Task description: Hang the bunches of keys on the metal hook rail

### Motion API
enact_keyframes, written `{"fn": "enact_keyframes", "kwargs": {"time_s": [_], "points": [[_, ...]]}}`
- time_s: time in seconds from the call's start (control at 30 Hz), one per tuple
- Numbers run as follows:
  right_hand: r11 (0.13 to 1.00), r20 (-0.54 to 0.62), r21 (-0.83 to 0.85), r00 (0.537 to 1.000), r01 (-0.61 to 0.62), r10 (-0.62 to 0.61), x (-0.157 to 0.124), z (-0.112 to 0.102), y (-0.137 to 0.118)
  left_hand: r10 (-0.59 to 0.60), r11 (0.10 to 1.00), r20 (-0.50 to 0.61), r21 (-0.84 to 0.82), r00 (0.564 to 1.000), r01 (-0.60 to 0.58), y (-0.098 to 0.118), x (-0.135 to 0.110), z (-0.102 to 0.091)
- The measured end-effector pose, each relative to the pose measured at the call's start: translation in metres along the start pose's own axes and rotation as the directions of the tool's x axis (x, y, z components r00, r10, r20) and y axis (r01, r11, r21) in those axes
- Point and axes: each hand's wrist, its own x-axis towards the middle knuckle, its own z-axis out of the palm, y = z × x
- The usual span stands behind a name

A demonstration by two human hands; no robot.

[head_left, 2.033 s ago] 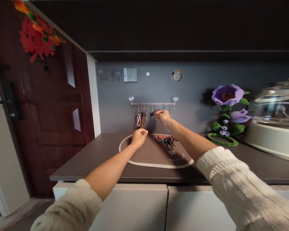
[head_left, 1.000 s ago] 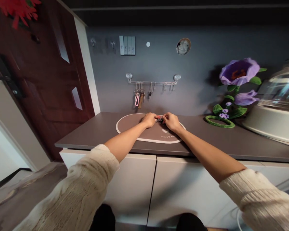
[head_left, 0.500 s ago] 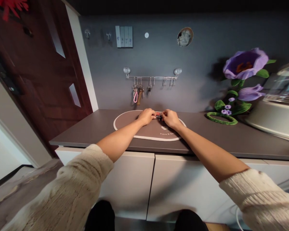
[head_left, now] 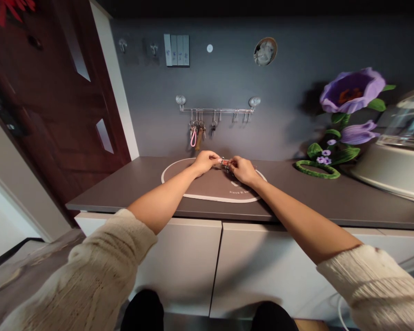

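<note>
A small shiny metal item with a red part (head_left: 225, 162) is between my hands, above the far part of a brown oval mat with a pale rim (head_left: 210, 196). It is too small to make out fully and may be a bunch of keys. My left hand (head_left: 207, 162) pinches at its left side with thumb and fingertips. From the right, my right hand (head_left: 243, 170) has its fingers closed on the item and hides part of it.
Behind my hands, a clear hook rail (head_left: 217, 110) on the wall carries several keys (head_left: 197, 131). The mat lies on a dark countertop (head_left: 120, 184). To the right stand purple fabric flowers (head_left: 353, 94) and a white, clear-topped appliance (head_left: 393, 165). A dark red door (head_left: 65, 92) is at left.
My left hand has shifted a little to the left and up, and more of the red and metal item shows between the hands. My right hand stays nearly in place.
</note>
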Motion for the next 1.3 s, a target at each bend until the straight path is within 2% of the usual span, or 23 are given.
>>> {"fn": "enact_keyframes", "kwargs": {"time_s": [0.2,0.37,0.57,0.9,1.13,1.3], "points": [[0.977,-0.013,0.215,1.000,0.012,-0.009,0.000,0.001,-0.001,-0.088,0.985,-0.008,-0.148,0.996,0.086,0.002,-0.002,0.002],[0.872,0.036,0.489,0.999,-0.022,0.005,0.000,0.004,-0.002,-0.107,0.964,-0.021,-0.247,0.994,0.098,-0.004,0.001,0.004],[0.783,0.069,0.621,0.998,-0.048,0.006,-0.001,0.002,-0.004,-0.135,0.926,-0.028,-0.359,0.990,0.116,-0.006,0.003,0.007],[0.750,0.070,0.655,0.996,-0.087,0.054,-0.002,0.000,-0.006,-0.096,0.926,0.021,-0.366,0.995,0.097,-0.007,0.001,0.011],[0.784,-0.034,0.620,0.999,0.005,0.020,0.004,0.001,0.001,0.017,0.956,0.041,-0.293,0.999,-0.005,-0.006,0.000,0.013],[0.818,-0.110,0.573,0.994,0.042,0.026,0.008,0.001,0.009,-0.012,0.986,-0.052,-0.165,0.999,0.004,-0.009,0.002,0.014]]}}
